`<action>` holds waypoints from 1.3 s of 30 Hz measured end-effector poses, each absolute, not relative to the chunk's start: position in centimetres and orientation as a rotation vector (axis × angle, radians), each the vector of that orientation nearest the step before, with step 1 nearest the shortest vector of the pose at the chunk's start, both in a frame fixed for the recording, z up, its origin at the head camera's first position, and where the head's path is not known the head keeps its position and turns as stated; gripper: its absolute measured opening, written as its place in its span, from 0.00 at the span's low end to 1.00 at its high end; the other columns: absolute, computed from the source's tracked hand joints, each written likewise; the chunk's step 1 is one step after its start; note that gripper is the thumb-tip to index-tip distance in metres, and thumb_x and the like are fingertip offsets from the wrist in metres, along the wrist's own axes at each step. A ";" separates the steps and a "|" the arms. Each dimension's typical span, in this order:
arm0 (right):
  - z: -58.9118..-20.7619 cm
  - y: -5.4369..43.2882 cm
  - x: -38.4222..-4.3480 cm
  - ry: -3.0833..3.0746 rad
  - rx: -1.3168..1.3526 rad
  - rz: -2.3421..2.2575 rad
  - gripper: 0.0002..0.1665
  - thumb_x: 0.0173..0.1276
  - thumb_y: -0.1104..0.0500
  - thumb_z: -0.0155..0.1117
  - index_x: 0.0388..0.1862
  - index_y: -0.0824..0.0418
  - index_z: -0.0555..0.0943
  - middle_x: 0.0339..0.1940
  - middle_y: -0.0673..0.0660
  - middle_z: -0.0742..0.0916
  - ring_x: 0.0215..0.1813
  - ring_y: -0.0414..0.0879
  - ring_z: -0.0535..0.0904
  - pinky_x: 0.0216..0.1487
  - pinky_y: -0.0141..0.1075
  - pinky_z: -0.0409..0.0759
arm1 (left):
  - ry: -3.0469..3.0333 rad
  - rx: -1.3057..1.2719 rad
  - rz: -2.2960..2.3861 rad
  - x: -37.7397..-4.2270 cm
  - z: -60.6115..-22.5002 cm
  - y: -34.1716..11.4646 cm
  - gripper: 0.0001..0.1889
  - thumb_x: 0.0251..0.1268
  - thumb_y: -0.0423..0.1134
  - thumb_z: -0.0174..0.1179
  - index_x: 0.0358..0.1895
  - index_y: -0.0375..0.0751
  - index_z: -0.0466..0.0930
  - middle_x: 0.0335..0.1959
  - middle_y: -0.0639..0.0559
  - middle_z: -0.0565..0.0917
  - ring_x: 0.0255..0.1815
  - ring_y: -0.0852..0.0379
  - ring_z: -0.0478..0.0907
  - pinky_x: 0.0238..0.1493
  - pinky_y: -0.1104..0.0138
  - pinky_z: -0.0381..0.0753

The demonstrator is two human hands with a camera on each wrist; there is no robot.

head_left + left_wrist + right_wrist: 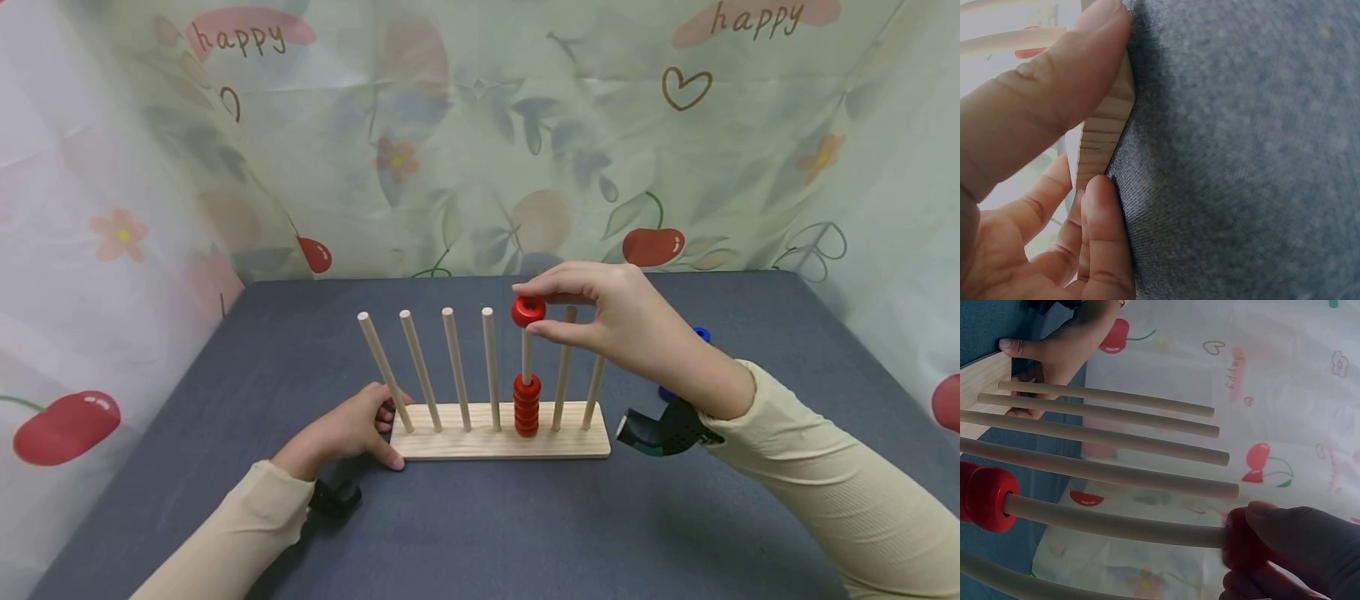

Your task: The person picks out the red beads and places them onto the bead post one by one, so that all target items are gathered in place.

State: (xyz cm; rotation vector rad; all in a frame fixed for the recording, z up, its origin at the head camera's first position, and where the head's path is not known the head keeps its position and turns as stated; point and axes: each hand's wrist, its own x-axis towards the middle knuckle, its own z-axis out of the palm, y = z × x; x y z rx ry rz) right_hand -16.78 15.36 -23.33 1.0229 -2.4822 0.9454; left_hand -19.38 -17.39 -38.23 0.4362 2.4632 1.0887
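Observation:
A pale wooden peg rack (450, 446) with several upright pegs stands on the table. On the third peg from the right sits a stack of red beads (527, 408). My right hand (611, 312) pinches another red bead (1242, 540) between thumb and fingers at the top of that peg; the peg's tip is at the bead's hole. My left hand (348, 429) grips the left end of the base, thumb at its front corner. In the left wrist view, fingertips (1100, 200) press against the base's end grain.
Blue rings (702, 334) lie on the dark grey table (315, 350) at the right, partly hidden behind my right forearm. A patterned curtain (480, 125) hangs behind and at both sides. Each wrist carries a small black camera (660, 432).

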 end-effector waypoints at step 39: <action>-22.3 19.3 -16.0 -2.311 0.899 1.278 0.28 0.56 0.72 0.70 0.58 0.64 0.79 0.55 0.54 0.83 0.56 0.37 0.80 0.55 0.27 0.77 | 2.464 0.398 1.109 -19.3 -38.2 -17.4 0.40 0.29 0.26 0.80 0.56 0.30 0.73 0.48 0.40 0.68 0.46 0.50 0.68 0.50 0.60 0.74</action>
